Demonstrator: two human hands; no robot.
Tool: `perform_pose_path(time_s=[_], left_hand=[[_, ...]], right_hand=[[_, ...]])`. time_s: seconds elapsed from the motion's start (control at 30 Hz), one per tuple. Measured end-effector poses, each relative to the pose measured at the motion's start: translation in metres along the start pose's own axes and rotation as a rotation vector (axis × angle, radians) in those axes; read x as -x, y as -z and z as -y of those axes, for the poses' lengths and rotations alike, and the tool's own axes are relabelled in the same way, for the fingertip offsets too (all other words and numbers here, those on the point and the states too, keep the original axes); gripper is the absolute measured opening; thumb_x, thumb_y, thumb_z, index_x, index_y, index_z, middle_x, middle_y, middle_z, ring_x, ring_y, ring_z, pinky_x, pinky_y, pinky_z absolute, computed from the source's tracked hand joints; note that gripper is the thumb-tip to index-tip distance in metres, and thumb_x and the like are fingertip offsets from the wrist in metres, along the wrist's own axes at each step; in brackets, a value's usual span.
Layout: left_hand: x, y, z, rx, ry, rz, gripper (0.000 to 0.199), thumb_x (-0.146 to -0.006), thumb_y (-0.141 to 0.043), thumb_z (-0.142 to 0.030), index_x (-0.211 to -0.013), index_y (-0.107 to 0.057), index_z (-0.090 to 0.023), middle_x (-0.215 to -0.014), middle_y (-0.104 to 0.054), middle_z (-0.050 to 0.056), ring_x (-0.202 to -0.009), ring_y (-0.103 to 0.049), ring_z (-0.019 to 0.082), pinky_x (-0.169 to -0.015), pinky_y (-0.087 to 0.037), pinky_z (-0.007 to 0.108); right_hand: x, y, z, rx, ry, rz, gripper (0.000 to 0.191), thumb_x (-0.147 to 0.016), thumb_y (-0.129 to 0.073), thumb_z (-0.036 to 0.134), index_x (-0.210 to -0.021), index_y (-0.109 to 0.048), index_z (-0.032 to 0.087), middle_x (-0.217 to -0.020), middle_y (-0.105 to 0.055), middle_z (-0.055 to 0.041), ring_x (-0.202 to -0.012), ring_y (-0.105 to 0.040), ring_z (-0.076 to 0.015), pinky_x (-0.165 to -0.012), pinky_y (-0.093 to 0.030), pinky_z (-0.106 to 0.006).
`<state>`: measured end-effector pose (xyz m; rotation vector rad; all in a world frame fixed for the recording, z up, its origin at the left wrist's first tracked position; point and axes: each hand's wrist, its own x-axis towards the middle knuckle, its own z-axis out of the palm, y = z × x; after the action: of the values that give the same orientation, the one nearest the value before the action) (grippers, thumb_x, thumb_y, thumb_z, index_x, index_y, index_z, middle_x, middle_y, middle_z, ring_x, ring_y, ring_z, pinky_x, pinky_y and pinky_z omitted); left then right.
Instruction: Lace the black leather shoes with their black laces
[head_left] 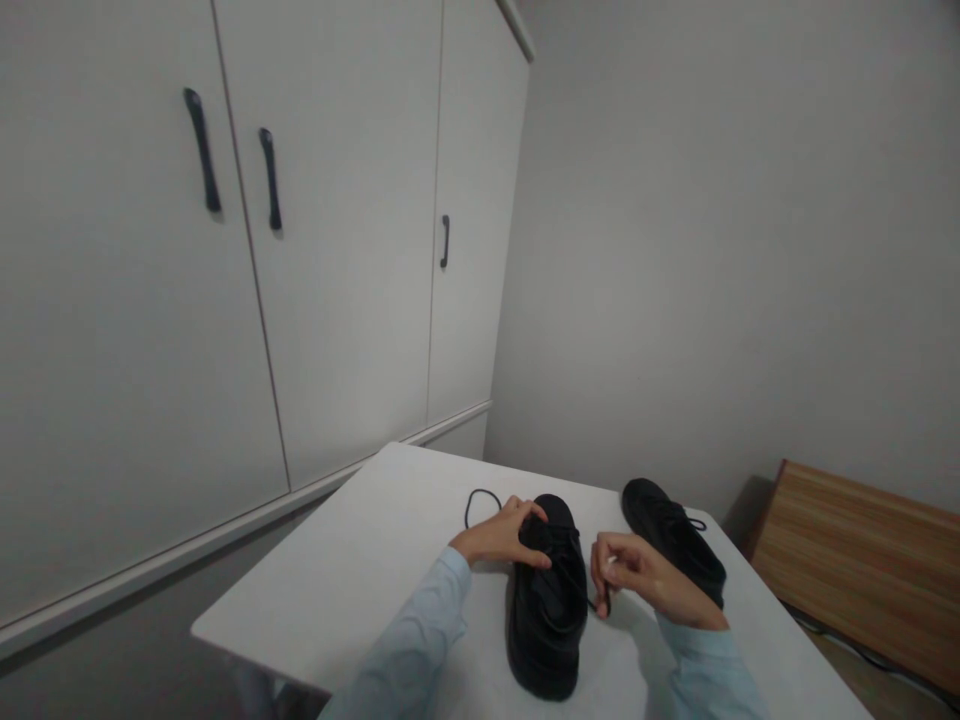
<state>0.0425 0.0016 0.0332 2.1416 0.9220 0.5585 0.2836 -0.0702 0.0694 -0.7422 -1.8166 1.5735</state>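
Note:
A black lace-up shoe [547,620] stands on the white table [360,560], its toe pointing away from me. My left hand [510,535] rests on the left side of its upper, thumb and fingers spread apart near the laces. Just right of the shoe, my right hand [619,570] is closed, pinching a black shoelace [592,604] that runs from the shoe. Another stretch of lace [480,492] curves over the table beyond my left hand. A second black shoe [671,535] sits at the back right, behind my right hand.
White cabinet doors [352,250] with dark handles rise at the left. A grey wall [712,250] stands behind the table. At the far right is a wood-grain panel [862,570], with a dark cable [862,652] below it.

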Motion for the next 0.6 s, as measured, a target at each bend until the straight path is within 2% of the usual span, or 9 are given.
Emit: perform_pose_path(time_s=[0.07,0.13,0.2,0.23,0.3,0.4,0.5,0.6], left_hand=[[-0.001,0.001,0.004,0.014,-0.022,0.005,0.067,-0.060,-0.076,-0.045,-0.118,-0.051,-0.024,-0.108,-0.043,0.004,-0.097,-0.048,0.019,-0.091,-0.039,0.033],[-0.002,0.004,0.010,0.056,-0.053,-0.011,0.057,-0.069,-0.069,-0.046,-0.118,-0.052,-0.023,-0.106,-0.048,0.004,-0.091,-0.050,0.016,-0.087,-0.042,0.031],[-0.005,0.008,0.015,0.122,-0.077,-0.091,0.044,-0.081,-0.056,-0.046,-0.116,-0.053,-0.020,-0.102,-0.054,0.004,-0.087,-0.052,0.014,-0.082,-0.043,0.028],[-0.007,0.011,0.018,0.149,-0.073,-0.166,0.039,-0.086,-0.049,-0.045,-0.114,-0.054,-0.019,-0.100,-0.056,0.005,-0.086,-0.054,0.014,-0.081,-0.044,0.027],[-0.010,0.017,0.023,0.129,0.010,-0.352,0.034,-0.090,-0.041,-0.041,-0.107,-0.057,-0.017,-0.098,-0.061,0.005,-0.086,-0.057,0.014,-0.079,-0.045,0.025],[-0.010,0.026,0.033,-0.068,0.255,-0.572,0.024,-0.090,-0.042,-0.031,-0.097,-0.061,-0.017,-0.096,-0.066,0.005,-0.088,-0.060,0.014,-0.079,-0.045,0.024],[-0.003,0.030,0.042,-0.231,0.455,-0.625,0.015,-0.084,-0.052,-0.024,-0.092,-0.063,-0.018,-0.096,-0.068,0.007,-0.092,-0.062,0.018,-0.081,-0.044,0.028],[0.007,0.030,0.045,-0.375,0.650,-0.541,0.022,-0.077,-0.062,-0.032,-0.092,-0.064,-0.016,-0.102,-0.066,0.015,-0.098,-0.062,0.028,-0.080,-0.045,0.036]], right_hand=[[-0.002,-0.001,-0.002,-0.036,-0.034,0.050,0.023,-0.078,-0.067,0.034,-0.078,-0.057,0.014,-0.076,-0.066,-0.0053,-0.068,-0.068,-0.0185,-0.064,-0.050,-0.030],[-0.001,-0.001,-0.004,-0.069,-0.058,0.093,0.029,-0.070,-0.075,0.034,-0.084,-0.060,0.014,-0.084,-0.068,-0.0079,-0.074,-0.070,-0.0204,-0.066,-0.051,-0.031],[0.000,0.001,-0.004,-0.118,-0.046,0.095,0.045,-0.060,-0.081,0.039,-0.093,-0.061,0.015,-0.094,-0.067,-0.0101,-0.082,-0.070,-0.0237,-0.071,-0.052,-0.033],[0.000,0.002,-0.005,-0.147,-0.020,0.070,0.051,-0.057,-0.082,0.043,-0.095,-0.061,0.016,-0.097,-0.067,-0.0106,-0.086,-0.069,-0.0252,-0.073,-0.052,-0.034],[0.000,0.003,-0.004,-0.190,0.062,-0.041,0.052,-0.058,-0.080,0.048,-0.096,-0.062,0.018,-0.099,-0.065,-0.0101,-0.088,-0.068,-0.0251,-0.074,-0.052,-0.035],[-0.006,0.005,-0.006,-0.169,0.182,-0.300,0.037,-0.067,-0.074,0.046,-0.089,-0.062,0.019,-0.089,-0.064,-0.0074,-0.075,-0.065,-0.0193,-0.062,-0.051,-0.030],[-0.018,0.006,-0.013,-0.051,0.217,-0.553,0.026,-0.073,-0.071,0.040,-0.083,-0.062,0.018,-0.078,-0.063,-0.0047,-0.067,-0.061,-0.0161,-0.058,-0.049,-0.027],[-0.029,0.007,-0.024,0.092,0.218,-0.687,0.025,-0.073,-0.069,0.039,-0.086,-0.063,0.018,-0.078,-0.063,-0.0045,-0.072,-0.060,-0.0175,-0.062,-0.050,-0.028]])
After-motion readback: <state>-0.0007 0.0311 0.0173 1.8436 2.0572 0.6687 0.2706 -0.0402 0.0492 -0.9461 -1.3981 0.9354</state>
